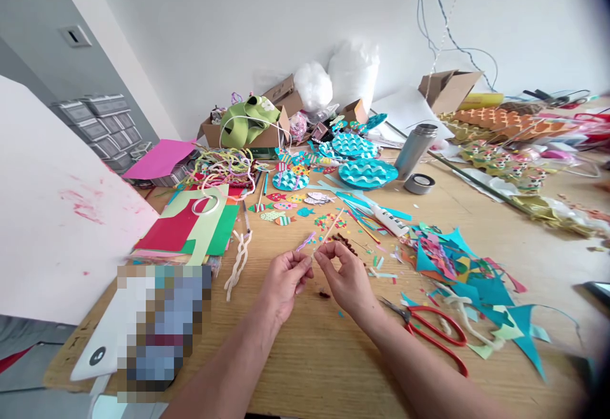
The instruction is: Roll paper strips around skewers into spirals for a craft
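My left hand (290, 277) and my right hand (344, 276) meet fingertip to fingertip above the table, both closed in a pinch. A thin pale pink pipe cleaner (333, 225) sticks up from between the fingertips, slanting to the right. Just beyond my left fingers shows a short twisted purple pipe cleaner (305, 241); whether it is held or lies on the table I cannot tell. Dark brown curled pipe cleaner (345, 243) lies behind my right hand. To the left rests a white twisted pipe cleaner (237, 265). Red-handled scissors (436, 330) lie beside my right forearm.
Paper fish (286, 206), blue wavy discs (367, 173) and a glue bottle (389, 220) lie farther back. A steel flask (416, 151) stands behind them. Paper scraps (481, 285) cover the right side; coloured sheets (166, 233) and a pipe cleaner heap (223, 168) lie left.
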The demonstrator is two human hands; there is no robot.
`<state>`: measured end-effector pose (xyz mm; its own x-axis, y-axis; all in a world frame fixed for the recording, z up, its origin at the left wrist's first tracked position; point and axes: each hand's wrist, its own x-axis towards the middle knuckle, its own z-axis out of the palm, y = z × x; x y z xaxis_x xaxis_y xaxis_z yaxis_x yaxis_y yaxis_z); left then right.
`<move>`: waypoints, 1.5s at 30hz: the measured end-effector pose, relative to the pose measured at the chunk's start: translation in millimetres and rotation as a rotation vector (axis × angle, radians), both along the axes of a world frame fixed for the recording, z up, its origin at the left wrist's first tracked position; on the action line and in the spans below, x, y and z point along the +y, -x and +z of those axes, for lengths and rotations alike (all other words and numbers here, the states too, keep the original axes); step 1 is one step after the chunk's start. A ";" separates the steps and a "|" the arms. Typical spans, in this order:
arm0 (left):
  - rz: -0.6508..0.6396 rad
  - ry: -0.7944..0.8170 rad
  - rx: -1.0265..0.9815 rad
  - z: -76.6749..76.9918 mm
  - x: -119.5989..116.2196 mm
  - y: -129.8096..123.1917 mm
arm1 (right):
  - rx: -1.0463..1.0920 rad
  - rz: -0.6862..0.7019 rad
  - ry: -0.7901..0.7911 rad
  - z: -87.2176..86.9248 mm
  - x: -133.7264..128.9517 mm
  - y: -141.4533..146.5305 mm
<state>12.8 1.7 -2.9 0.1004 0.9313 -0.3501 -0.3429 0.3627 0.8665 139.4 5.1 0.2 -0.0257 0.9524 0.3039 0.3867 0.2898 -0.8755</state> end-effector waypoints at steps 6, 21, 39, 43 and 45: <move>-0.008 0.006 0.006 -0.2 0.6 -1.7 | -0.118 -0.016 -0.047 -0.6 -0.9 0.0; -0.005 0.031 -0.086 4.6 -1.2 -3.2 | 0.252 0.131 0.167 -6.5 10.2 -3.7; 0.103 -0.149 0.082 3.0 -5.5 -12.1 | 0.276 0.197 0.140 -16.1 9.0 -1.4; 0.100 -0.132 0.069 3.4 -4.8 -12.3 | 0.298 0.195 0.161 -14.9 9.4 -2.9; 0.068 -0.128 0.046 4.4 -4.7 -11.9 | 0.393 0.222 0.202 -10.3 8.7 -3.0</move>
